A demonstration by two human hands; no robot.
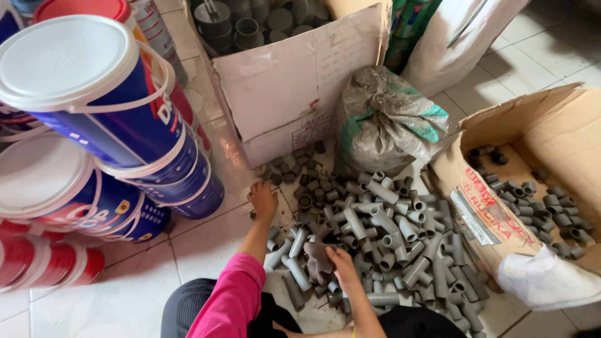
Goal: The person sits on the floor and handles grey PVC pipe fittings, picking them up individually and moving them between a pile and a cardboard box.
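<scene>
A heap of grey plastic pipe fittings lies on the tiled floor in front of me. My left hand reaches to the heap's left edge, fingers curled over a small dark fitting on the floor; whether it grips it I cannot tell. A pink sleeve covers that arm. My right hand rests in the heap's near side, fingers closed on a dark grey fitting.
Stacked blue and white paint buckets stand at the left. A white cardboard box with fittings is behind the heap, a dusty plastic bag beside it. At the right is an open brown box holding several fittings.
</scene>
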